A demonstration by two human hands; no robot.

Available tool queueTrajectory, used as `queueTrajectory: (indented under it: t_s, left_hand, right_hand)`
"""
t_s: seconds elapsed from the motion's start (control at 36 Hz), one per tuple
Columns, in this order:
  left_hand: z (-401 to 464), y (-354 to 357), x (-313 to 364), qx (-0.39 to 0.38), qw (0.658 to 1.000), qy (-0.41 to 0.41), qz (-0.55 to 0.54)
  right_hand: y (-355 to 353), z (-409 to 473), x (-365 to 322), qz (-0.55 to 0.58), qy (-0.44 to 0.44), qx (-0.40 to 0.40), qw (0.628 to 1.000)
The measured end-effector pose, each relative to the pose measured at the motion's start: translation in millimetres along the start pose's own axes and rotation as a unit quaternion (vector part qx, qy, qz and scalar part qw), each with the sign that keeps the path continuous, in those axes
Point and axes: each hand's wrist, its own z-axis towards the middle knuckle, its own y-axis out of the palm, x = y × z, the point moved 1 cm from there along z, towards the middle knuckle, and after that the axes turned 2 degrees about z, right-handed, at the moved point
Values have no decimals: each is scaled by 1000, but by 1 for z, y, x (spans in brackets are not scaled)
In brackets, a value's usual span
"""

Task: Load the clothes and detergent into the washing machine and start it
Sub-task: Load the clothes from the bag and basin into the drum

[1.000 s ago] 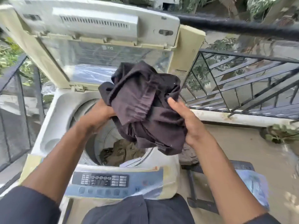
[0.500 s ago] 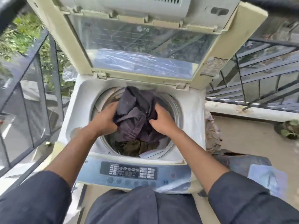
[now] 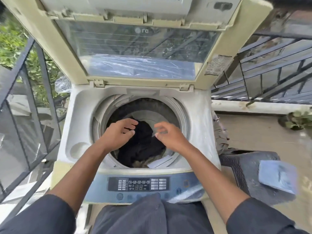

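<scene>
A pale concrete balcony floor (image 3: 263, 141) carries the cream top-loading washing machine (image 3: 81, 119) (its lid stands raised) and, just beside it on the right, a dark woven plastic stool (image 3: 243, 168). A blue-grey flat packet (image 3: 277, 176) lies on the stool's seat.

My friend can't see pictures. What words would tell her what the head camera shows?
Two bare hands, left and right, hover open over the drum of an open top-loading washing machine, just above a dark garment lying inside. The lid stands raised behind, the control panel sits in front, and metal railings flank the machine.
</scene>
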Motion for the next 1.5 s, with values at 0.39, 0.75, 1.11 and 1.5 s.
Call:
queueTrajectory:
  t_s: [0.39, 0.75, 1.11, 1.5]
  left_hand:
    - [8, 32, 109, 12, 991, 130, 1]
    - [55, 103, 237, -45, 979, 198, -30]
    - [192, 249, 304, -143, 980, 103, 97]
    - [279, 376, 217, -172, 944, -171, 224]
  right_hand:
    - [-78, -48, 0, 108, -84, 156, 978]
    - [-205, -68, 98, 163, -53, 334, 927]
    - [-271, 11, 276, 79, 145, 283, 945]
    - [-204, 150, 419, -14, 200, 40, 979]
